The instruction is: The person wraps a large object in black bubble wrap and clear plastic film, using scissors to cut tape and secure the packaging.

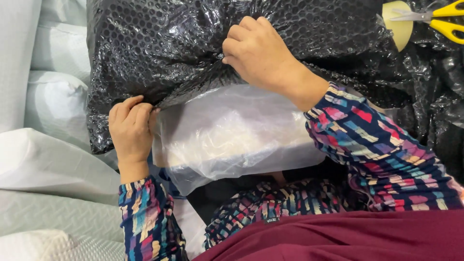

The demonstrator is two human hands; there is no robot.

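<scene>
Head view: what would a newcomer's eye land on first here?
The shiny black bubble wrap fills the upper middle, with both hands gripping its lower edge: the right hand at centre top, the left hand lower left. Beneath it a clear plastic bag shows, and yellow scissors lie at the top right.

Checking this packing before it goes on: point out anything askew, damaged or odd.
Nothing looks damaged. The black bubble wrap covers only the top; the clear plastic bag sticks out below. Yellow-handled scissors lie loose at the upper right.
</scene>
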